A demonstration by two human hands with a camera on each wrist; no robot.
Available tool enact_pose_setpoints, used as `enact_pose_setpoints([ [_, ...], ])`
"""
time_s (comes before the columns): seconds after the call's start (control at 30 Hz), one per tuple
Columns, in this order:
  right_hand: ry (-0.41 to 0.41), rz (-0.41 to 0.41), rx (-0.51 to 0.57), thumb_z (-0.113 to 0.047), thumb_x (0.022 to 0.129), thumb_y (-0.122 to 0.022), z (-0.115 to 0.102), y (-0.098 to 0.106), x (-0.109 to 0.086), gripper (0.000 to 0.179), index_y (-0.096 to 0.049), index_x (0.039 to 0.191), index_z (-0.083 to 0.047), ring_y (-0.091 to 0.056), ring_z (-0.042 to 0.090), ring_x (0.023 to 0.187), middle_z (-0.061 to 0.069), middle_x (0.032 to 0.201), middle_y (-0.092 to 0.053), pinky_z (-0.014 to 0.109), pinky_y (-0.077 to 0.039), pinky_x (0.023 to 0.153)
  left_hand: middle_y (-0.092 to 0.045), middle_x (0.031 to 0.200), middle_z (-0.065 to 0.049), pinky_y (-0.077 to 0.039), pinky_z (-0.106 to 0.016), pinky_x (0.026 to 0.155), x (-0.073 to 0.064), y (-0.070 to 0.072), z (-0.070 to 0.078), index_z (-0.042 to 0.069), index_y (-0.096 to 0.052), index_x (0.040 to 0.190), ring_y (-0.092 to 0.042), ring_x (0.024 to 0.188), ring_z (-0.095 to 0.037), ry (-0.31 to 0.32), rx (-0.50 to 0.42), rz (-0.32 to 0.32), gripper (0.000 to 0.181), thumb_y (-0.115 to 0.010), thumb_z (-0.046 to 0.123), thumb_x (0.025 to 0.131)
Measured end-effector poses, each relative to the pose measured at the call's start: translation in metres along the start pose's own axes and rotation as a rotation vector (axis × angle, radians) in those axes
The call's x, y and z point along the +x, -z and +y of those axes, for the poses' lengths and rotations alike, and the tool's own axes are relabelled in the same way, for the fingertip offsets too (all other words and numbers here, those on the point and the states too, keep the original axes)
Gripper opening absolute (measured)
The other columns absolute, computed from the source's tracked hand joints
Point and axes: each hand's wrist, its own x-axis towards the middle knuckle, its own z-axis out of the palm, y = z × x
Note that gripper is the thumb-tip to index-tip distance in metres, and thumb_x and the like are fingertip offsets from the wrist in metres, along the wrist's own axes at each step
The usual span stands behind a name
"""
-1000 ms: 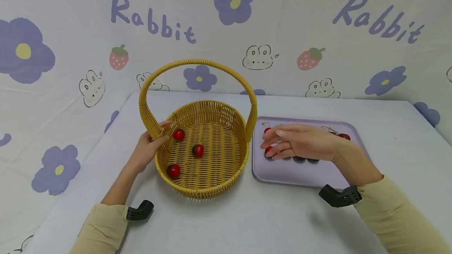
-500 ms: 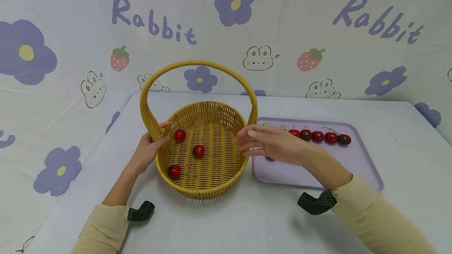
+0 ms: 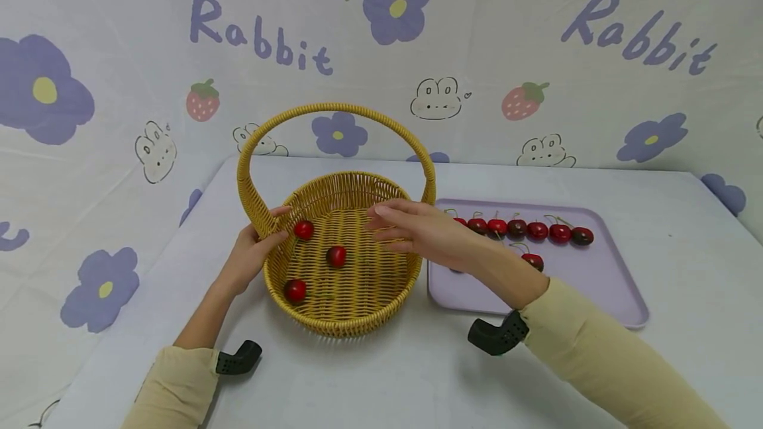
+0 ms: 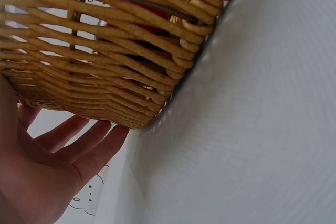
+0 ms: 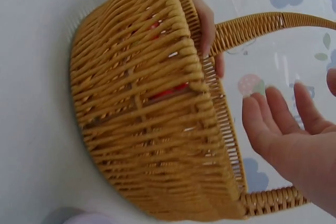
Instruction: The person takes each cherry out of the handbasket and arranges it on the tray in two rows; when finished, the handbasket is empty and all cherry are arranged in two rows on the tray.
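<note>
A yellow wicker basket (image 3: 342,320) with a tall arched handle stands on the table. My left hand (image 3: 253,253) grips its left rim at the handle's foot, thumb over the edge; the left wrist view shows the other fingers (image 4: 100,145) along the outer wall. Three red cherries lie inside, among them a middle cherry (image 3: 336,256). My right hand (image 3: 420,230) is over the basket's right side with loosely extended fingers. In the right wrist view, that hand (image 5: 294,129) shows its thumb apart from the fingers and nothing between them.
Right of the basket lies a lilac tray (image 3: 596,290). Along its back runs a row of several cherries with stems, such as a dark cherry (image 3: 582,236). A second-row cherry (image 3: 532,261) shows past the right forearm, which hides other parts. A printed cloth (image 3: 477,32) hangs behind.
My right hand has moved left from above the tray to over the basket's right side, uncovering the back row of cherries. My left hand keeps its hold on the rim.
</note>
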Motion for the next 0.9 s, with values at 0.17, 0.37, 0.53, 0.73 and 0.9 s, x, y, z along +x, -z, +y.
enact_pose_setpoints([
  [0.17,-0.049,0.013,-0.064,-0.025,0.103,-0.042,-0.004,-0.006,0.012,0.041,-0.044,0.135,0.000,-0.048,0.031,0.122,0.020,0.133,-0.048,0.041,-0.039,0.101,-0.044,0.138,-0.022,-0.033,-0.049,0.100,0.000,0.000,-0.001,0.008,-0.042,0.143,-0.043,0.123,-0.033,0.002,-0.007,0.000,0.045,-0.049,0.011,0.098],
  [0.37,-0.090,-0.006,-0.118,-0.028,0.103,-0.042,-0.009,-0.013,0.028,0.041,-0.046,0.134,-0.002,-0.051,0.030,0.119,0.019,0.132,-0.050,0.045,-0.037,0.102,-0.045,0.138,-0.023,-0.033,-0.050,0.100,0.000,0.000,-0.001,0.008,-0.042,0.143,-0.043,0.123,-0.034,-0.007,-0.009,-0.004,0.045,-0.049,0.012,0.099],
  [0.53,-0.102,-0.001,-0.165,-0.031,0.103,-0.042,-0.012,-0.016,0.042,0.042,-0.047,0.134,-0.004,-0.050,0.030,0.118,0.019,0.134,-0.049,0.043,-0.040,0.099,-0.045,0.138,-0.022,-0.034,-0.050,0.099,0.000,0.000,-0.001,0.009,-0.041,0.144,-0.044,0.122,-0.033,-0.005,-0.008,-0.010,0.046,-0.049,0.012,0.099],
  [0.73,-0.126,0.038,-0.166,-0.033,0.101,-0.046,-0.015,-0.021,0.060,0.044,-0.047,0.135,-0.004,-0.052,0.030,0.116,0.017,0.130,-0.052,0.043,-0.041,0.098,-0.044,0.139,-0.022,-0.034,-0.051,0.099,0.000,0.000,-0.001,0.009,-0.041,0.144,-0.043,0.123,-0.033,-0.002,-0.006,-0.009,0.046,-0.049,0.012,0.099],
  [0.9,-0.143,0.053,-0.173,-0.034,0.101,-0.047,-0.020,-0.028,0.071,0.045,-0.047,0.136,-0.006,-0.053,0.028,0.114,0.016,0.129,-0.053,0.041,-0.042,0.097,-0.046,0.137,-0.022,-0.036,-0.049,0.098,0.000,0.000,-0.001,0.010,-0.042,0.144,-0.045,0.120,-0.033,0.004,0.008,-0.005,0.046,-0.049,0.013,0.098],
])
